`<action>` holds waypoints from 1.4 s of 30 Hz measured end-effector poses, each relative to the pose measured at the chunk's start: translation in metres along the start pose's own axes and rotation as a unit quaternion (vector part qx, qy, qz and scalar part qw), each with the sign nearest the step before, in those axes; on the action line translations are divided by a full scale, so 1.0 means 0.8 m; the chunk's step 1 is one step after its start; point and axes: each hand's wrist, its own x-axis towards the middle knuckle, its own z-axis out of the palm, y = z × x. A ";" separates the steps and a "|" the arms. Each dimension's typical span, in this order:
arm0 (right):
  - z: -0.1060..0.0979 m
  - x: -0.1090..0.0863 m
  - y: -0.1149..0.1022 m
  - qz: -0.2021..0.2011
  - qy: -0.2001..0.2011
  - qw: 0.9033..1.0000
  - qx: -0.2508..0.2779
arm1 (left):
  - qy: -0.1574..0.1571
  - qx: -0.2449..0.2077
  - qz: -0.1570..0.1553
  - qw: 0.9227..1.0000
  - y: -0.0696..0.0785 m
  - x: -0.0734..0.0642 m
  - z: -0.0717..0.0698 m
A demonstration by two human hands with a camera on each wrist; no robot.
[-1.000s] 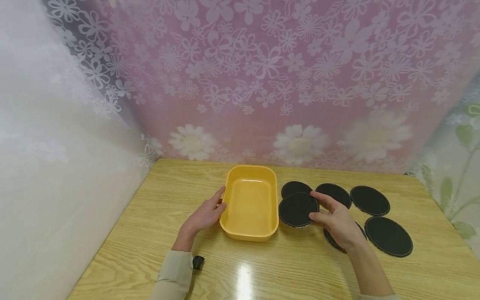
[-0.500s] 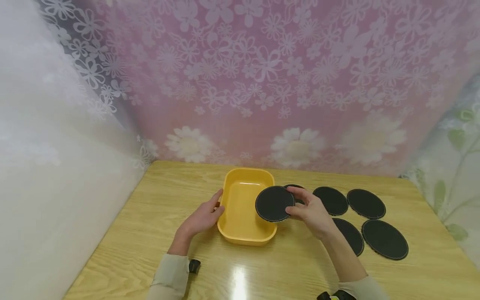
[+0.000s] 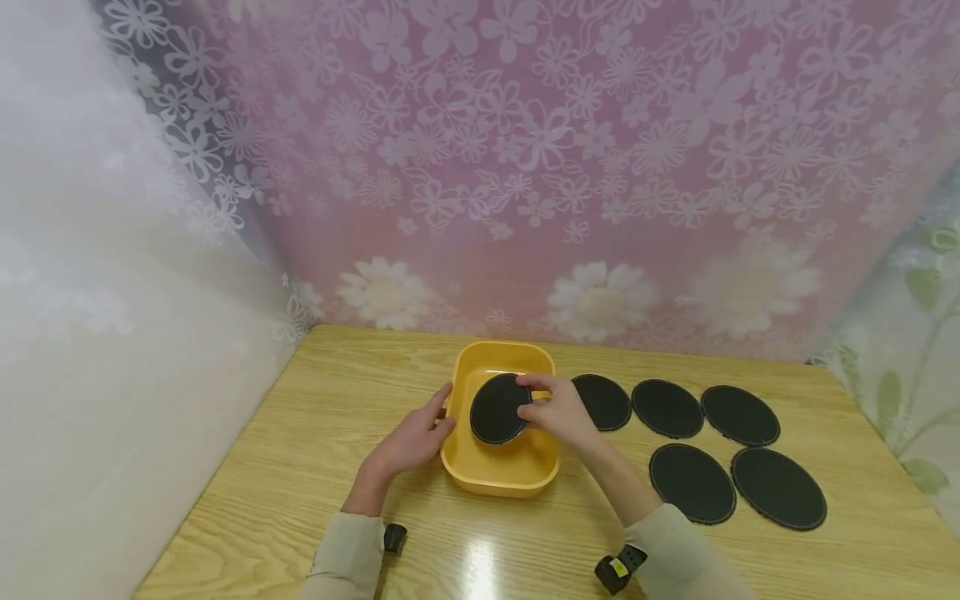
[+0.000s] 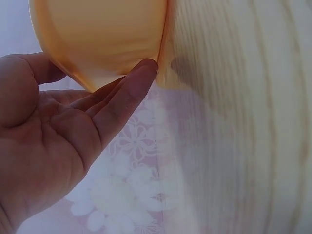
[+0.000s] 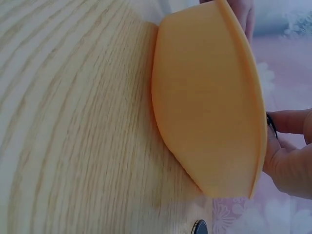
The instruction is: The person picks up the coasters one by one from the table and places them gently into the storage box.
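A yellow rectangular plastic tub (image 3: 500, 485) stands on the wooden table. My left hand (image 3: 412, 437) rests against the tub's left side; in the left wrist view its extended fingers (image 4: 122, 105) touch the outer wall. Between thumb and fingers my right hand (image 3: 558, 414) pinches the edge of a round black coaster (image 3: 498, 408) with a stitched rim, held tilted over the tub's inside. From the right wrist view, the tub's wall (image 5: 209, 102) hides most of that coaster, and only a dark sliver shows by the fingers.
Several more black coasters lie flat to the right of the tub, among them one near coaster (image 3: 603, 402) beside the right hand and a far-right one (image 3: 778, 487). A floral curtain (image 3: 525, 167) hangs behind the table's back edge (image 3: 675, 357).
My right hand has carried the pinched coaster leftward, from beside the tub to above its inside. The coaster it partly covered now shows on the table. My left hand stays at the tub's side.
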 end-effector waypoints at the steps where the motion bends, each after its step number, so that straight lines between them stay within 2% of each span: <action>1: 0.003 0.003 0.001 0.000 0.005 1.000 -0.013 | 0.001 -0.001 0.000 1.000 0.000 0.000 0.000; 6: 0.015 0.015 0.002 0.005 0.032 0.996 -0.078 | 0.007 0.004 0.001 1.000 0.001 -0.001 0.000; 13: 0.025 0.020 0.005 0.032 0.052 0.996 -0.065 | 0.009 0.010 0.002 1.000 0.002 0.001 0.001; 17: 0.031 0.021 0.007 0.032 0.064 0.995 -0.068 | 0.009 0.006 -0.001 1.000 0.000 0.002 0.001; 26: 0.037 0.022 0.008 0.027 0.070 0.992 -0.104 | 0.006 0.004 -0.004 1.000 -0.002 0.002 0.001; 30: 0.036 0.020 0.005 0.019 0.052 0.989 -0.137 | 0.004 0.003 -0.003 1.000 -0.001 0.000 0.002; 32: 0.035 0.019 0.002 0.005 0.038 0.985 -0.168 | 0.004 0.002 -0.003 1.000 -0.001 -0.001 0.002; 34: 0.034 0.018 -0.001 -0.013 0.026 0.976 -0.217 | 0.007 0.003 -0.002 1.000 -0.002 -0.001 0.002; 39: 0.034 0.019 -0.006 -0.034 -0.017 0.941 -0.336 | 0.011 0.008 -0.003 1.000 -0.002 0.001 0.002; 42: 0.035 0.019 -0.005 -0.027 -0.035 0.924 -0.379 | 0.011 0.011 -0.004 1.000 -0.003 0.002 0.002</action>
